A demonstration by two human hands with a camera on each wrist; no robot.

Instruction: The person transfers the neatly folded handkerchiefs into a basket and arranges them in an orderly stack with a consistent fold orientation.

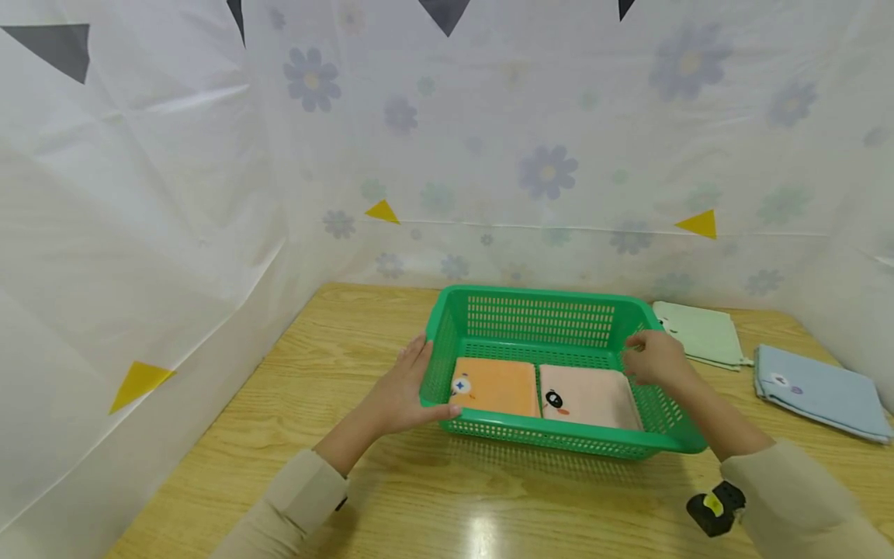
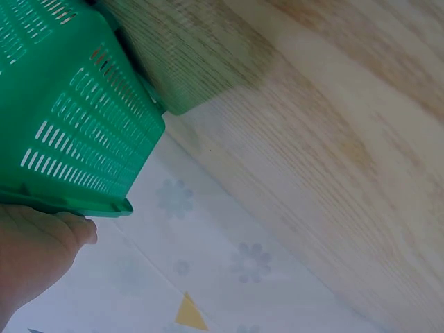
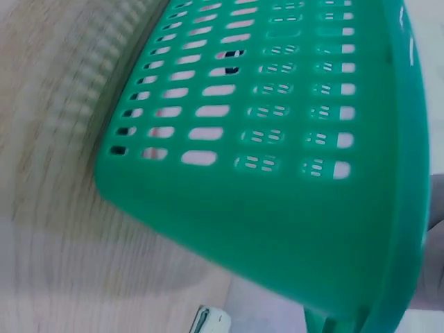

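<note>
A green plastic basket [image 1: 559,435] with slotted walls stands on the wooden table. Inside lie an orange folded towel [image 1: 499,384] and a pale pink folded towel [image 1: 594,396], side by side, each with a cartoon face. My left hand [image 1: 401,392] rests at the basket's left front corner, thumb along the front rim and fingers against the left side. My right hand [image 1: 656,359] is over the basket's right end, fingers loosely bent inside the rim, with nothing visible in them. In the right wrist view, the basket wall hides most of that hand [image 3: 436,243].
Right of the basket lie a light green folded towel [image 1: 701,334] and a light blue folded towel [image 1: 820,392]. White flowered sheeting [image 1: 482,155] hangs behind the table [image 1: 335,341] and at both sides. A black and yellow device [image 1: 717,508] sits at my right sleeve.
</note>
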